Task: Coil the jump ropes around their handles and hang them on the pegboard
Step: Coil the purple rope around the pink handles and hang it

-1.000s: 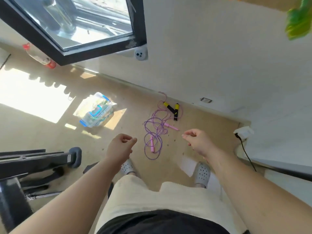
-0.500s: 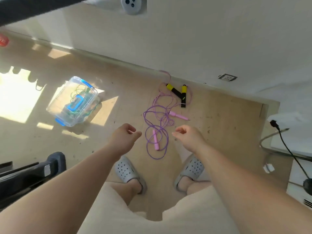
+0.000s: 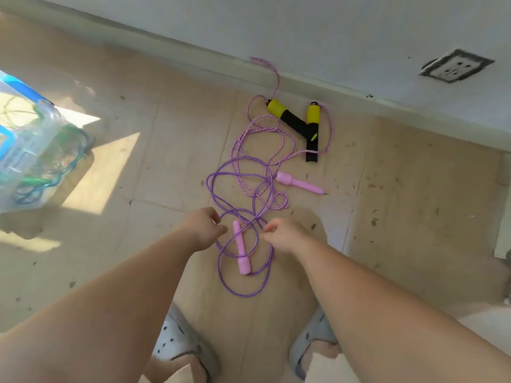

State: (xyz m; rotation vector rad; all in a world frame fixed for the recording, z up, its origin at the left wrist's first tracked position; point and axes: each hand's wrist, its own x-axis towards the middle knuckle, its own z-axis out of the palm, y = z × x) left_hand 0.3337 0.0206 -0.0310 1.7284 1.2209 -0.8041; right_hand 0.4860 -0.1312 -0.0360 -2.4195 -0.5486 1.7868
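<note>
Purple jump rope (image 3: 241, 295): uncoiled on floor. Left hand (image 3: 203, 229), right hand (image 3: 283, 233): loosely curled, empty, now lowered to flank its near pink handle (image 3: 241, 250). Pickup likely next.

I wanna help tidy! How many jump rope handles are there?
4: near pink handle, closest; far pink handle, beyond, rightward; left yellow-black handle and right yellow-black handle, crossed by the wall. Clear box may hide more.

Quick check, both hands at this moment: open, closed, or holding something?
Left hand: loosely curled, holding nothing, above the purple jump rope.
Right hand: loosely curled, holding nothing, above the same rope.
</note>
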